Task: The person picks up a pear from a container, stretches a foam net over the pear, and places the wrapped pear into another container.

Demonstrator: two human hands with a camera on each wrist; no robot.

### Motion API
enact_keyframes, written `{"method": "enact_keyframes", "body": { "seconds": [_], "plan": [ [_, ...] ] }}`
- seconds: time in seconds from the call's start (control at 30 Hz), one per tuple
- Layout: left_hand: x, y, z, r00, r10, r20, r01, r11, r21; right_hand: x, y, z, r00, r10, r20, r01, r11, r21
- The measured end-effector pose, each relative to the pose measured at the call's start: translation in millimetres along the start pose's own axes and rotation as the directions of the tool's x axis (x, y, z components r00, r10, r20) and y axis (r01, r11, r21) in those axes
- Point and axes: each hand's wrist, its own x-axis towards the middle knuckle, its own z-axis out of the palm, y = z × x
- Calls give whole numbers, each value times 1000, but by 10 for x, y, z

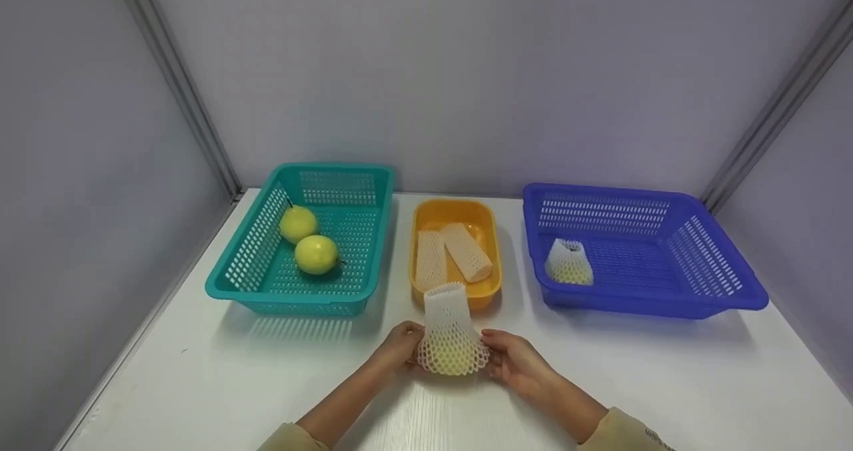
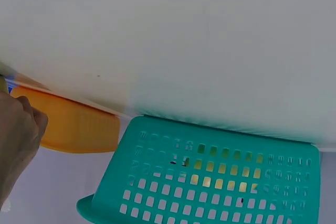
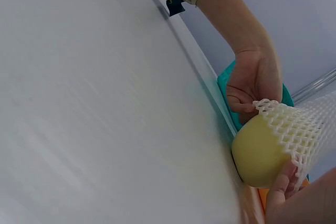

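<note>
Currently at the sleeving step, judged from how things lie: the net (image 1: 448,321) sits over the upper part of the fruit (image 3: 257,153), which is at the table's near middle, in front of the tray (image 1: 455,204). In the right wrist view the lower end is bare yellow; full contact with the table (image 1: 433,414) cannot be confirmed.

Fingers: left hand (image 1: 398,348) pinches the hem on one side, right hand (image 1: 516,364) pinches it on the opposite side; both narrow, holding mesh. The mesh flares at the hem and runs up to a loose, open neck.

Method notes (judgement): draw both sides down evenly, a little at a time, keeping the hem stretched outward so it clears the widest part. Hold several strands, since a single strand would probably tear. Uneven pull would likely tip the fruit or leave the net skewed. Avoid fingertips dragging on the skin.

Writing: dark print on the right sleeve (image 1: 623,431), too small and partly cut off; not readable. No legible brand or label on the tray, teal basket (image 1: 286,297) or blue basket (image 1: 653,306).
</note>
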Motion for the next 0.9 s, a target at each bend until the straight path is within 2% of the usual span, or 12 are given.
{"method": "enact_keyframes", "body": {
  "seconds": [0.13,0.27,0.33,0.5,0.67,0.77,0.8,0.9],
  "plan": [
    [19,-24,-9,1000,-3,21,3,999,-32,14,-6,-9,1000,15,-17,-14,1000,10],
    [32,-37,-16,999,-22,27,23,1000,-16,26,-3,-13,999,28,-24,-27,999,16],
    [39,-33,-21,999,-24,36,24,1000,-9,30,-1,-14,1000,21,-22,-22,1000,-13],
    [72,-5,-57,996,44,76,-50,996,73,39,-10,-26,1000,-13,1,13,993,-114],
    [84,57,-113,989,98,114,-121,970,209,43,-30,-43,997,-53,60,66,973,-222],
    [78,99,-143,979,144,144,-185,924,334,35,-48,-50,992,-101,68,119,933,-341],
    [76,112,-154,971,176,163,-226,896,381,28,-58,-49,990,-122,67,138,913,-384],
    [49,181,-196,926,278,254,-372,778,506,4,-110,-41,978,-188,94,209,829,-519]
  ]
}}
